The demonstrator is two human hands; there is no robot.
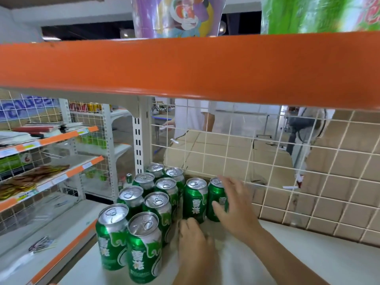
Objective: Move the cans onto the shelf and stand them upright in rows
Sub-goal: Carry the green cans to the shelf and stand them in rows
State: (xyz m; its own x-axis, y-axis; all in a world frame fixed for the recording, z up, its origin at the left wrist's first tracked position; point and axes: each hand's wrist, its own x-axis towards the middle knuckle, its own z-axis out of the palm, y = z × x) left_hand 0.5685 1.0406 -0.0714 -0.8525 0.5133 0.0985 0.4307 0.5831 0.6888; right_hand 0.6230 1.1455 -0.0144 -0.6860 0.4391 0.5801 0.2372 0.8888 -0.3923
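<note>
On the white shelf (308, 254), seen from the head camera, the green cans (158, 204) stand upright: two files of four running front to back, and two more starting new files at the rear. The right hand (236, 206) clasps the end can (213, 192), thumb across its front, fingers past its rim. The left hand (195, 245) sits knuckles-up, fingers curled near the foot of the neighbour can (195, 199); I cannot tell whether it holds anything.

To my eye the job now is squaring that end can: slide it flush beside its neighbour and level with the back row, base flat.

Thin glossy aluminium, smooth cylinders with dull silver lids and pull tabs, would slip easily on the slick board. A wire grid (226, 145) backs the shelf.
</note>
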